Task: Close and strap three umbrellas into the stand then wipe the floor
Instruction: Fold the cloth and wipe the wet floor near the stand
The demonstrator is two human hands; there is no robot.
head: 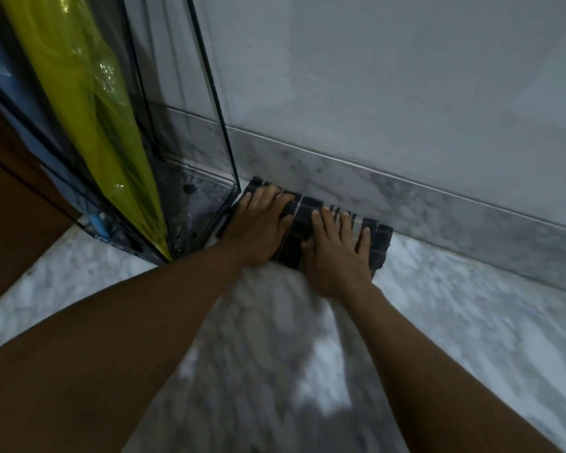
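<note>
Two hands lie flat, palms down with fingers spread, on a dark checked cloth (311, 223) on the marble floor (438, 322): left hand (262, 223) at its near-stand end, right hand (337, 253) beside it. The cloth sits against the skirting (406, 201), touching the clear stand (206, 178). Only a yellow umbrella (89, 99) shows plainly inside; a blue one (0, 70) is cut off at the edge. No writing is readable.
</note>
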